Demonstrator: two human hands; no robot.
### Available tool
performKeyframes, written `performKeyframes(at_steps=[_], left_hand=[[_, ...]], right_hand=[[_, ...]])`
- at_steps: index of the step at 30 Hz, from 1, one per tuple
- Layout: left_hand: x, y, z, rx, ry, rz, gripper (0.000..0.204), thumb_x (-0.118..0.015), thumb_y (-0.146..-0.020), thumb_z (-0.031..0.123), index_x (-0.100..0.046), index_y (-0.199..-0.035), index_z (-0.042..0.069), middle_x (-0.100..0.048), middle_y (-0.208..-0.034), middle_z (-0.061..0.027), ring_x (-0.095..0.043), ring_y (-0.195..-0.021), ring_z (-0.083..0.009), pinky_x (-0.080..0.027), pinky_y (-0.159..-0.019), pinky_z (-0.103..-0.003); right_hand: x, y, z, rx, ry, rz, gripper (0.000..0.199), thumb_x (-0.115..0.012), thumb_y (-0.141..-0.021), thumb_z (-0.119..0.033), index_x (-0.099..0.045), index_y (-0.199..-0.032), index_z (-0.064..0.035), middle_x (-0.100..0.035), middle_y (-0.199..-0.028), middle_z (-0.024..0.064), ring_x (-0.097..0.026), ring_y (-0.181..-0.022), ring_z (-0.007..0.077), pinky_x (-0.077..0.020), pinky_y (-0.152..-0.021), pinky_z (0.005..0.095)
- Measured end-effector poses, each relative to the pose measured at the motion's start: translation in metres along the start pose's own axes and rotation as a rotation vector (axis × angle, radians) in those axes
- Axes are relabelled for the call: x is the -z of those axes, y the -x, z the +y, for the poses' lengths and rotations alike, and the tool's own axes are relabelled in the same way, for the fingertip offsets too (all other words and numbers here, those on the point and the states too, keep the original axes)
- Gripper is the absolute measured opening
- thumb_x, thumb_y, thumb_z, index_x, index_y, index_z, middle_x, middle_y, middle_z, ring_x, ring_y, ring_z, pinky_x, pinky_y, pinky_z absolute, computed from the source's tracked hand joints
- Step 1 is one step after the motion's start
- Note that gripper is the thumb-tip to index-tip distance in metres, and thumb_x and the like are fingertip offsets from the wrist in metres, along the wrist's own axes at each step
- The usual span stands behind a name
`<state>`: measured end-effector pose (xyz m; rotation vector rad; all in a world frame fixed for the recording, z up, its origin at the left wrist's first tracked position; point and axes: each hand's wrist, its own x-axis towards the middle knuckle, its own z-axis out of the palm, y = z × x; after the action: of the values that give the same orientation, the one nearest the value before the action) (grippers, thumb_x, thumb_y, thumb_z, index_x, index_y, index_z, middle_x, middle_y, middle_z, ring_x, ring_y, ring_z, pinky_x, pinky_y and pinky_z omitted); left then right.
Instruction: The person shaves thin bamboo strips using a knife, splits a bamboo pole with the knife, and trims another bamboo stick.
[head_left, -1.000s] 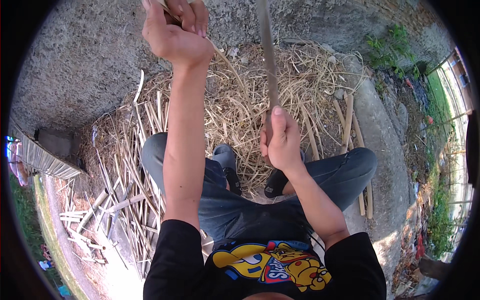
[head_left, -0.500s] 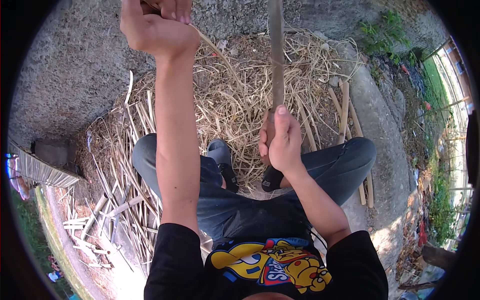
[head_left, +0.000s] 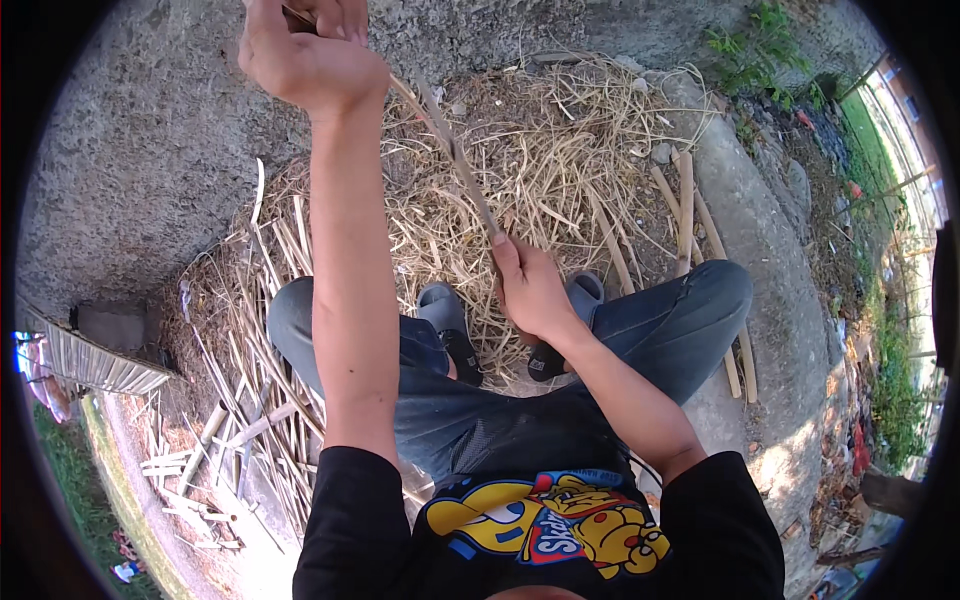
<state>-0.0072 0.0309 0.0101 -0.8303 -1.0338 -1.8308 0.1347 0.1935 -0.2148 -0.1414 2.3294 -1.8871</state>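
Observation:
My left hand (head_left: 318, 62) is raised at the top of the picture, its fingers curled round a thin bamboo strip (head_left: 403, 90) that slants down to the right. Lower down, between my knees, my right hand (head_left: 538, 292) is closed on the handle of a long-bladed knife (head_left: 468, 175). The blade shows nearly edge-on and points up and left toward the left hand, lying along the strip. Whether blade and strip touch cannot be made out, and the strip's lower part is hidden. Beneath the hands lies a heap of pale bamboo shavings (head_left: 565, 185).
Split bamboo strips (head_left: 262, 395) lie piled at the left, and a few longer bamboo pieces (head_left: 685, 215) by my right knee. A rough grey wall (head_left: 150, 150) stands at the far left. My feet in grey slippers (head_left: 440, 305) rest at the shavings' near edge.
The knife has swung from upright to a leftward slant, its blade turning edge-on beside the strip. My right hand has moved slightly left and down; my left hand stays nearly in place.

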Motion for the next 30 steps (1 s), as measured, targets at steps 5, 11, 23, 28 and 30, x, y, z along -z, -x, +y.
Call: performKeyframes(at_steps=[5, 11, 23, 28, 30], left_hand=[[0.028, -0.018, -0.01, 0.011, -0.096, -0.071, 0.044, -0.043, -0.099, 0.043, -0.049, -0.072, 0.009, -0.029, -0.049, -0.0009, -0.024, -0.041, -0.0121, -0.019, -0.04, -0.029], [0.003, 0.001, -0.002, -0.041, -0.025, -0.119, 0.043, -0.05, -0.104, 0.04, -0.044, -0.072, 0.011, -0.028, -0.051, 0.0028, -0.024, -0.041, -0.0098, -0.023, -0.04, -0.027], [-0.004, 0.003, 0.006, -0.033, -0.073, -0.203, 0.044, -0.049, -0.103, 0.044, -0.046, -0.073, 0.012, -0.03, -0.051, 0.0033, -0.025, -0.04, -0.0089, -0.025, -0.039, -0.026], [-0.027, 0.012, -0.005, 0.037, 0.029, -0.063, 0.05, -0.048, -0.101, 0.051, -0.047, -0.073, 0.011, -0.029, -0.048, 0.0033, -0.024, -0.038, -0.0087, -0.025, -0.037, -0.025], [-0.017, 0.012, -0.005, 0.013, 0.095, -0.127, 0.05, -0.048, -0.101, 0.052, -0.048, -0.073, 0.01, -0.028, -0.048, 0.0032, -0.024, -0.038, -0.0092, -0.025, -0.038, -0.025]], right_hand=[[0.004, 0.008, 0.022, -0.275, -0.069, -0.036, 0.055, -0.041, -0.107, -0.047, -0.059, -0.089, 0.0017, -0.055, -0.06, 0.0083, -0.051, -0.041, 0.0172, -0.0415, -0.042, 0.0324], [0.039, -0.003, -0.091, 0.116, -0.573, 0.128, 0.051, -0.039, -0.107, -0.052, -0.049, -0.088, -0.0057, -0.047, -0.056, 0.0013, -0.048, -0.042, 0.0093, -0.0369, -0.038, 0.0257], [0.035, -0.008, -0.104, 0.191, -0.316, 0.08, 0.052, -0.039, -0.107, -0.05, -0.051, -0.087, -0.0041, -0.047, -0.058, 0.0003, -0.046, -0.042, 0.0079, -0.035, -0.038, 0.0239], [0.004, -0.008, 0.007, -0.126, -0.088, 0.01, 0.052, -0.042, -0.106, -0.052, -0.051, -0.09, -0.003, -0.047, -0.059, 0.0008, -0.045, -0.04, 0.0103, -0.0374, -0.037, 0.0274], [0.007, -0.013, -0.003, -0.121, -0.109, 0.002, 0.056, -0.04, -0.106, -0.052, -0.054, -0.085, -0.0013, -0.052, -0.06, 0.0049, -0.051, -0.047, 0.0143, -0.0407, -0.045, 0.0316]])
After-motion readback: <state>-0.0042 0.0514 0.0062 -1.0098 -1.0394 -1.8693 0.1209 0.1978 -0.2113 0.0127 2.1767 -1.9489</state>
